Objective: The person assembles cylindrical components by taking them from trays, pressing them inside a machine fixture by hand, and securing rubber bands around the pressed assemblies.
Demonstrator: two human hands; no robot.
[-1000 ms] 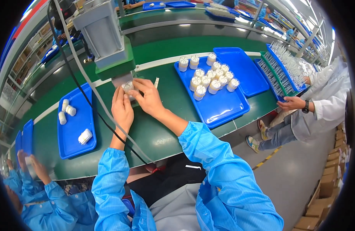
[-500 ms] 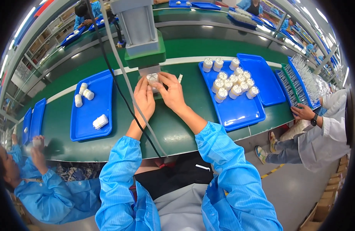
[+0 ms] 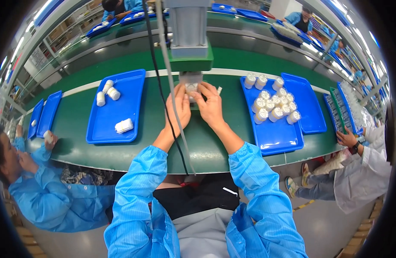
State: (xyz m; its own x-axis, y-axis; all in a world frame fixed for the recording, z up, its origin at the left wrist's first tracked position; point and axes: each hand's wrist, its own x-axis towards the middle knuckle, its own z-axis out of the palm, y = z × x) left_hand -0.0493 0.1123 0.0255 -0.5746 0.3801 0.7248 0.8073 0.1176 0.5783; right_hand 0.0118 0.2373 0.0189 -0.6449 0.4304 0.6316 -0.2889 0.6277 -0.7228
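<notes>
Green bench [image 3: 208,150], grey press [image 3: 188,30] at upper centre
Below the press, just above the frame's middle, the left hand [image 3: 180,105] and right hand [image 3: 210,105] grasp a small white cylinder [image 3: 191,87] between them, one from each side.

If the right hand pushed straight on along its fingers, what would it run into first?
Most likely the white part that the right hand touches at its fingertips. The press's green block seems next in line, though it may sit higher; depth is unclear.
</notes>
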